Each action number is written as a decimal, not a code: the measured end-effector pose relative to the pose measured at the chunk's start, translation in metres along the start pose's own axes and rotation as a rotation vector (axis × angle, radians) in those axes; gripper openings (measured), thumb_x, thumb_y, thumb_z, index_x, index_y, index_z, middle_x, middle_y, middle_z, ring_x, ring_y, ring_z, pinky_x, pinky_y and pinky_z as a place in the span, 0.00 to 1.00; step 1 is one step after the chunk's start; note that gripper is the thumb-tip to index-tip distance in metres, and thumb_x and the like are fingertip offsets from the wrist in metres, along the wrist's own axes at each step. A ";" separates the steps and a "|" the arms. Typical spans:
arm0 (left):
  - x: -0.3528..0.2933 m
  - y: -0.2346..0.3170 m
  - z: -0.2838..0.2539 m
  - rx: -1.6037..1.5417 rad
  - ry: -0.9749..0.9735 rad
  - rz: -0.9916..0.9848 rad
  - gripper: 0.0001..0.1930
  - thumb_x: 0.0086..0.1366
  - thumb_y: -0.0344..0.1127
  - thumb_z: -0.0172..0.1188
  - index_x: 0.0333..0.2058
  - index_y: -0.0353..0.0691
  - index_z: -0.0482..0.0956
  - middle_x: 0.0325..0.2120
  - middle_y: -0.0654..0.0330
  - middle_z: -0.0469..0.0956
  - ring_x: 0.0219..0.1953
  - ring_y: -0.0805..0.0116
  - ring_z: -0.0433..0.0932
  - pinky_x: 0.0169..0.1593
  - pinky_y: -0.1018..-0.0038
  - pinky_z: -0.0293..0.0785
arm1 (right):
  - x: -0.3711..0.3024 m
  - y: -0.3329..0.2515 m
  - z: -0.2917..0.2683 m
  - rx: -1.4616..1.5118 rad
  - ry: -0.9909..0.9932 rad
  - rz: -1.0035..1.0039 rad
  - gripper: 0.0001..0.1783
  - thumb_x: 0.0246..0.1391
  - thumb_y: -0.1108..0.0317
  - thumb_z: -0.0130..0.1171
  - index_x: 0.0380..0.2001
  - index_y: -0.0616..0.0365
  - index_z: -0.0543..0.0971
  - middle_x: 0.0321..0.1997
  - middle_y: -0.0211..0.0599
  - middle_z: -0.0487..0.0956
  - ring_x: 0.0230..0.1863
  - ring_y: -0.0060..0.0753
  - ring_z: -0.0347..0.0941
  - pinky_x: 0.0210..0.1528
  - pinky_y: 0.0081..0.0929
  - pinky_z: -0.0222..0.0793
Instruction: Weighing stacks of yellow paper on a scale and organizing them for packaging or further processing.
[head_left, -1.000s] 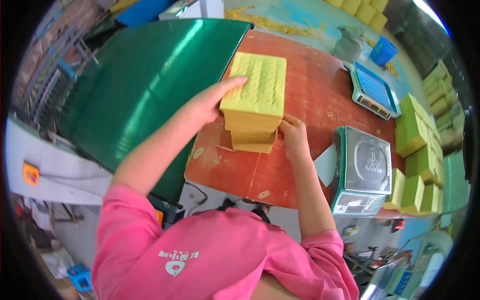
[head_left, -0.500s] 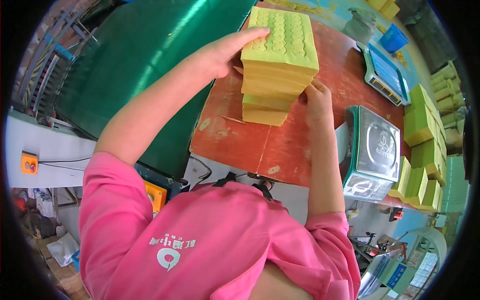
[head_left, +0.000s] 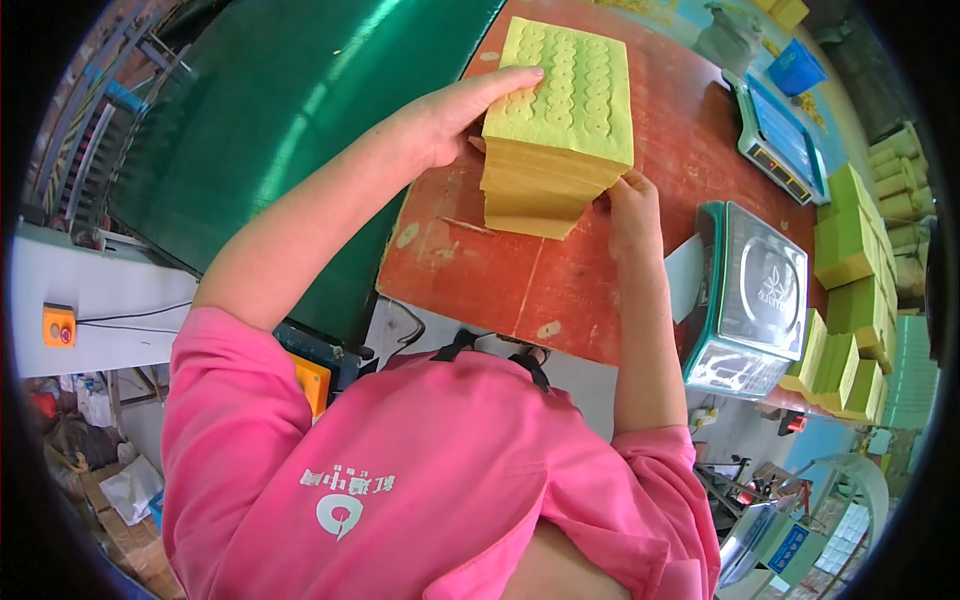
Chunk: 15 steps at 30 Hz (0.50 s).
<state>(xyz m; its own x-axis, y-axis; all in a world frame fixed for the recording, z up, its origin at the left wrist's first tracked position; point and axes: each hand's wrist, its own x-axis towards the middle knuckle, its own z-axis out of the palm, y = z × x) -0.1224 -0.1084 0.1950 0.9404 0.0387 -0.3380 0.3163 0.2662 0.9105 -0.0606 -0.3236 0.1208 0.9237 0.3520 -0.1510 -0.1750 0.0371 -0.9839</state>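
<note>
The left forearm (head_left: 325, 205) is slanted up and rightward from a bent elbow (head_left: 228, 288); the left hand (head_left: 445, 122) is held with thumb (head_left: 515, 77) stretched out, its other fingers hidden. The right forearm (head_left: 645, 320) is held nearly upright, and the right hand (head_left: 635, 210) is placed lower than the left, its visible fingers (head_left: 636, 183) bent.

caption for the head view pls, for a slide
Left hand and right hand at opposite sides of a yellow paper stack over a worn red tabletop.
</note>
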 end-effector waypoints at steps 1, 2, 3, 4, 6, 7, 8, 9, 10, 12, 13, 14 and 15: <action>-0.001 0.000 0.002 -0.009 -0.020 0.011 0.31 0.63 0.55 0.58 0.59 0.42 0.68 0.53 0.59 0.74 0.56 0.68 0.72 0.58 0.64 0.68 | 0.000 0.001 0.000 -0.001 -0.003 -0.002 0.11 0.55 0.72 0.53 0.33 0.68 0.82 0.22 0.25 0.73 0.21 0.15 0.61 0.25 0.18 0.57; -0.002 0.000 0.003 -0.019 -0.040 0.021 0.31 0.63 0.55 0.58 0.58 0.41 0.68 0.53 0.59 0.74 0.55 0.68 0.73 0.58 0.65 0.69 | 0.000 0.003 -0.001 0.001 -0.003 0.001 0.11 0.55 0.72 0.53 0.33 0.68 0.82 0.22 0.25 0.73 0.21 0.15 0.61 0.25 0.18 0.57; -0.001 -0.001 0.003 -0.018 -0.041 0.018 0.31 0.63 0.55 0.58 0.58 0.41 0.68 0.53 0.59 0.74 0.55 0.68 0.73 0.58 0.65 0.69 | 0.000 0.005 -0.003 -0.008 0.002 -0.001 0.10 0.55 0.72 0.53 0.33 0.67 0.82 0.21 0.25 0.73 0.21 0.15 0.61 0.25 0.18 0.57; 0.001 -0.003 0.002 0.000 -0.037 0.012 0.31 0.63 0.54 0.58 0.58 0.41 0.68 0.53 0.59 0.74 0.55 0.68 0.73 0.58 0.65 0.69 | 0.000 0.007 -0.004 -0.018 0.008 -0.003 0.10 0.55 0.73 0.53 0.32 0.67 0.82 0.21 0.25 0.73 0.22 0.15 0.61 0.25 0.18 0.57; 0.005 -0.008 -0.002 0.017 -0.033 0.001 0.31 0.63 0.54 0.58 0.58 0.40 0.68 0.53 0.58 0.75 0.55 0.68 0.73 0.57 0.66 0.69 | 0.000 0.007 -0.003 -0.016 0.002 -0.007 0.10 0.55 0.72 0.53 0.32 0.67 0.82 0.21 0.25 0.73 0.22 0.15 0.61 0.25 0.18 0.57; 0.007 -0.012 -0.005 0.005 -0.021 0.007 0.30 0.63 0.54 0.58 0.57 0.40 0.69 0.52 0.59 0.75 0.55 0.68 0.74 0.57 0.66 0.70 | -0.001 0.006 -0.002 -0.016 -0.005 -0.014 0.10 0.55 0.72 0.53 0.33 0.67 0.82 0.22 0.26 0.73 0.22 0.15 0.61 0.25 0.18 0.57; 0.008 -0.015 -0.008 -0.008 -0.008 0.012 0.29 0.63 0.54 0.59 0.57 0.41 0.70 0.52 0.59 0.75 0.54 0.69 0.74 0.56 0.67 0.70 | -0.001 0.006 -0.001 -0.015 -0.003 -0.008 0.10 0.55 0.72 0.53 0.33 0.67 0.82 0.22 0.26 0.73 0.22 0.15 0.61 0.25 0.18 0.57; 0.008 -0.013 -0.004 -0.002 -0.017 0.003 0.29 0.63 0.54 0.59 0.57 0.41 0.70 0.52 0.59 0.75 0.54 0.69 0.74 0.56 0.67 0.70 | -0.001 0.005 -0.003 -0.009 0.002 -0.017 0.11 0.55 0.72 0.53 0.33 0.68 0.82 0.22 0.26 0.73 0.22 0.15 0.62 0.25 0.18 0.57; 0.007 -0.009 0.000 0.027 0.017 0.009 0.29 0.63 0.54 0.59 0.56 0.42 0.71 0.51 0.60 0.76 0.54 0.69 0.74 0.55 0.67 0.71 | 0.000 0.003 -0.005 -0.003 0.007 -0.026 0.11 0.55 0.72 0.53 0.34 0.68 0.82 0.22 0.26 0.73 0.22 0.15 0.62 0.25 0.18 0.57; 0.006 -0.003 0.003 0.059 0.044 0.007 0.29 0.63 0.55 0.59 0.56 0.43 0.72 0.50 0.62 0.76 0.53 0.70 0.74 0.54 0.68 0.71 | 0.002 0.000 -0.003 0.004 0.007 -0.029 0.11 0.55 0.72 0.54 0.34 0.69 0.82 0.22 0.26 0.73 0.23 0.15 0.62 0.25 0.18 0.57; 0.006 -0.001 0.000 0.061 0.080 -0.016 0.29 0.62 0.56 0.58 0.55 0.44 0.72 0.50 0.63 0.77 0.52 0.71 0.74 0.54 0.68 0.71 | 0.004 0.000 -0.002 0.006 -0.004 -0.037 0.12 0.55 0.72 0.54 0.35 0.69 0.82 0.22 0.26 0.73 0.23 0.15 0.62 0.25 0.18 0.57; 0.007 0.003 0.000 0.065 0.115 -0.039 0.29 0.62 0.57 0.58 0.55 0.45 0.73 0.49 0.64 0.77 0.52 0.71 0.75 0.53 0.68 0.71 | 0.007 0.001 -0.002 0.011 0.007 -0.034 0.12 0.55 0.72 0.54 0.35 0.69 0.82 0.22 0.26 0.73 0.23 0.15 0.62 0.25 0.18 0.57; -0.002 0.007 0.009 0.065 0.087 0.002 0.29 0.61 0.59 0.58 0.55 0.47 0.73 0.49 0.65 0.77 0.51 0.72 0.75 0.49 0.66 0.72 | 0.009 0.003 -0.004 0.013 -0.012 -0.031 0.12 0.55 0.72 0.54 0.36 0.69 0.82 0.23 0.27 0.75 0.24 0.16 0.64 0.26 0.18 0.59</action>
<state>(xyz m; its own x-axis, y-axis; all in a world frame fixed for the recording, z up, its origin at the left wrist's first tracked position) -0.1209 -0.1158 0.2043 0.9275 0.1238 -0.3528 0.3242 0.2035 0.9238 -0.0515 -0.3241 0.1159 0.9247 0.3614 -0.1195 -0.1511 0.0605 -0.9867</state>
